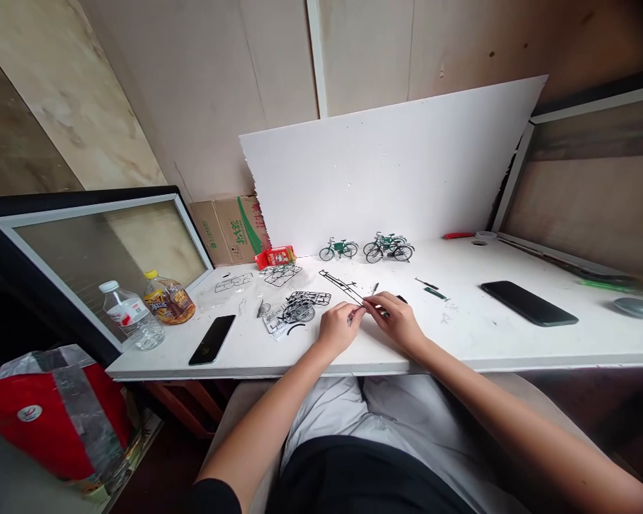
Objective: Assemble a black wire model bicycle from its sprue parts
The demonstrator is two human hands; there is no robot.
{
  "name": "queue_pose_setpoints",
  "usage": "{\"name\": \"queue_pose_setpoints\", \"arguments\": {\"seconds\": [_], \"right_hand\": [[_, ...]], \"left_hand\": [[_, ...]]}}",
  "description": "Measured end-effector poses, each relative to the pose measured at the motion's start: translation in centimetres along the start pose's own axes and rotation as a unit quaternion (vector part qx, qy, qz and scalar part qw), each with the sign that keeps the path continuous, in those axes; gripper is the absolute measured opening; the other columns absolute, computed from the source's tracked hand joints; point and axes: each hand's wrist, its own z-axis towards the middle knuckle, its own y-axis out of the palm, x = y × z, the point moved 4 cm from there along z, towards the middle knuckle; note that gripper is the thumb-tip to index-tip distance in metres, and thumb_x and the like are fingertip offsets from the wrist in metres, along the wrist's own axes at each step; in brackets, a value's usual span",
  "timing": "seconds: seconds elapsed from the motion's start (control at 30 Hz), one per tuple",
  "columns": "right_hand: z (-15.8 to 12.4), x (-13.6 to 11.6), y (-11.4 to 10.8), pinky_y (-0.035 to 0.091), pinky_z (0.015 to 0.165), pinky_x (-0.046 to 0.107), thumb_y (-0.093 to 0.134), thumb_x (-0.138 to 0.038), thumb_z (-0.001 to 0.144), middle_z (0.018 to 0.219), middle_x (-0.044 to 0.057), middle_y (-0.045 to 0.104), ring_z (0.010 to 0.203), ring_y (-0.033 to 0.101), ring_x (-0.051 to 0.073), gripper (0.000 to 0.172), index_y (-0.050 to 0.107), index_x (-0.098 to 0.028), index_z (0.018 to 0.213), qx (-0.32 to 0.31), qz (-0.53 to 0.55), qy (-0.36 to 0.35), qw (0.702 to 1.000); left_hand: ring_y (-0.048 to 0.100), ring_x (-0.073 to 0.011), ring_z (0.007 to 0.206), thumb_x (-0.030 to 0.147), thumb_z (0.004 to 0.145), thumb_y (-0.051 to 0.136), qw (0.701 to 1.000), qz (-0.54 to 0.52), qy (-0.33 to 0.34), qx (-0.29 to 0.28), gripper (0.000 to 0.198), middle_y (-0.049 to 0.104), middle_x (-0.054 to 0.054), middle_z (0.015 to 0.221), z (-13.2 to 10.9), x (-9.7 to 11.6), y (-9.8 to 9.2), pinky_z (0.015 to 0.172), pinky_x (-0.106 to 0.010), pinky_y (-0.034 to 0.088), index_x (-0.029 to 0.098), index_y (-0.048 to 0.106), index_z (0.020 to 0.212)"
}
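My left hand (pixel 341 326) and my right hand (pixel 393 320) meet over the white table (pixel 278 355), fingertips pinched close together. Between them they hold the near end of a thin black part frame (pixel 340 283), which slants away to the upper left. A small dark item shows at my right fingers, too small to make out. Left of my hands lie black wheel parts (pixel 300 310) and part frames on a clear bag. Small model bicycles stand at the back, one with a green panel (pixel 339 249) and a close group (pixel 389 248) to its right.
Two bottles (pixel 133 314) (pixel 168 296) and a phone (pixel 213 340) are on the left. A red box (pixel 276 256) sits at the back. Rightward are a green-handled tool (pixel 436 293), a black phone (pixel 529 303), a grey mouse (pixel 639 307) and a red-handled item (pixel 459 235).
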Motion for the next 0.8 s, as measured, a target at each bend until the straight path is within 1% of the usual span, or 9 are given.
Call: {"name": "queue_pose_setpoints", "arguments": {"seconds": [0.1,0.23,0.33,0.43,0.5,0.6,0.67,0.7,0.8], "right_hand": [[-0.1,-0.2,0.1,0.059,0.079,0.04,0.053,-0.039,0.105,0.096,0.01,0.072,0.087,0.069,0.025,0.022,0.07,-0.026,0.106,-0.006,0.003,0.005,1.0],[-0.1,-0.5,0.5,0.062,0.08,0.038,0.052,-0.038,0.105,0.099,0.009,0.072,0.086,0.072,0.023,0.02,0.066,-0.024,0.105,-0.03,0.022,0.022,0.999],[0.0,-0.4,0.6,0.061,0.079,0.037,0.053,-0.037,0.104,0.099,0.009,0.074,0.085,0.074,0.023,0.019,0.065,-0.022,0.103,-0.032,0.038,0.048,0.998],[0.3,-0.2,0.3,0.058,0.076,0.035,0.056,-0.042,0.103,0.092,0.009,0.074,0.079,0.072,0.022,0.024,0.065,-0.021,0.095,-0.035,0.05,0.08,0.995],[0.4,0.0,0.1,0.056,0.073,0.034,0.058,-0.047,0.102,0.088,0.007,0.074,0.077,0.07,0.022,0.027,0.065,-0.021,0.096,-0.049,0.063,0.105,0.991],[0.5,0.0,0.1,0.055,0.074,0.033,0.058,-0.05,0.103,0.093,0.006,0.076,0.08,0.071,0.021,0.034,0.062,-0.023,0.122,-0.084,0.095,0.118,0.985],[0.4,-0.1,0.2,0.055,0.08,0.036,0.054,-0.051,0.106,0.101,0.007,0.076,0.087,0.072,0.022,0.04,0.059,-0.025,0.135,-0.1,0.088,0.1,0.986],[0.3,-0.1,0.3,0.055,0.084,0.037,0.049,-0.051,0.108,0.106,0.008,0.076,0.091,0.072,0.023,0.04,0.06,-0.025,0.136,-0.103,0.078,0.087,0.988],[-0.1,0.1,0.6,0.055,0.086,0.043,0.034,-0.05,0.111,0.103,0.013,0.075,0.09,0.07,0.027,0.047,0.071,-0.022,0.12,-0.1,0.038,0.04,0.993]], "left_hand": [[0.072,-0.0194,0.08,0.024,0.1,0.061,0.996,-0.077,-0.039,-0.009,0.018,0.077,-0.007,0.088,0.3,-0.6,0.1,0.079,-0.03,0.055,0.019,0.076,0.093],[0.075,-0.0174,0.076,0.023,0.099,0.063,0.968,-0.224,-0.109,-0.026,0.011,0.077,-0.008,0.087,0.4,-2.1,1.0,0.073,-0.027,0.057,0.016,0.071,0.096],[0.077,-0.018,0.076,0.025,0.098,0.064,0.957,-0.26,-0.126,-0.012,0.01,0.077,-0.008,0.087,0.3,-3.0,1.5,0.073,-0.028,0.059,0.016,0.068,0.1],[0.076,-0.0181,0.075,0.024,0.098,0.065,0.963,-0.246,-0.113,-0.004,0.008,0.076,-0.007,0.083,0.1,-3.4,1.7,0.073,-0.028,0.06,0.016,0.068,0.099],[0.075,-0.0174,0.073,0.023,0.099,0.062,0.967,-0.233,-0.104,-0.011,0.009,0.076,-0.006,0.083,0.1,-3.4,1.8,0.071,-0.027,0.059,0.017,0.069,0.099],[0.073,-0.0172,0.072,0.024,0.102,0.058,0.978,-0.186,-0.086,-0.028,0.014,0.075,-0.005,0.081,0.0,-2.8,1.5,0.07,-0.027,0.057,0.019,0.07,0.102],[0.073,-0.0181,0.076,0.024,0.102,0.056,0.99,-0.119,-0.06,-0.039,0.015,0.077,-0.004,0.084,-0.1,-2.1,1.1,0.074,-0.028,0.057,0.02,0.071,0.104],[0.073,-0.019,0.08,0.023,0.102,0.056,0.995,-0.078,-0.044,-0.044,0.016,0.078,-0.005,0.088,-0.2,-1.7,1.0,0.076,-0.029,0.056,0.021,0.071,0.104],[0.074,-0.022,0.089,0.02,0.101,0.057,0.997,0.033,-0.001,-0.063,0.015,0.079,-0.007,0.101,-0.4,-0.8,1.0,0.081,-0.031,0.055,0.022,0.071,0.104]]}}
